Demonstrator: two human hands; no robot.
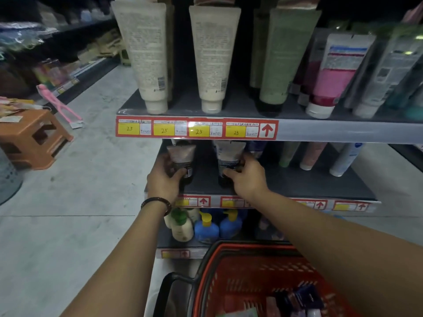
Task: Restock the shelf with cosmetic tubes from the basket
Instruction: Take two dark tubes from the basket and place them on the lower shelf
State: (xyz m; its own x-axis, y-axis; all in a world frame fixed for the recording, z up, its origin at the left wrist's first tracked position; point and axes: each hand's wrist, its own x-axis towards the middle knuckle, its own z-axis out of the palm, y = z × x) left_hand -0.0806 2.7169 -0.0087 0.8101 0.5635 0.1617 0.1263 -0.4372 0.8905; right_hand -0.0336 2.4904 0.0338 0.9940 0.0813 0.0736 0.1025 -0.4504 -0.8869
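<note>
The left hand (163, 179), a dark beaded bracelet (158, 201) on its wrist, curls round a pinkish-beige plastic tube with a black cap (182, 154). The right hand (248, 177) grips a pale grey-white tube with a dark cap (229, 152) just beside it. Both tubes stand cap-down on the dark middle shelf (309, 184). Below, the red plastic mesh basket (240, 271) holds more dark and pink tubes (297, 300)
</note>
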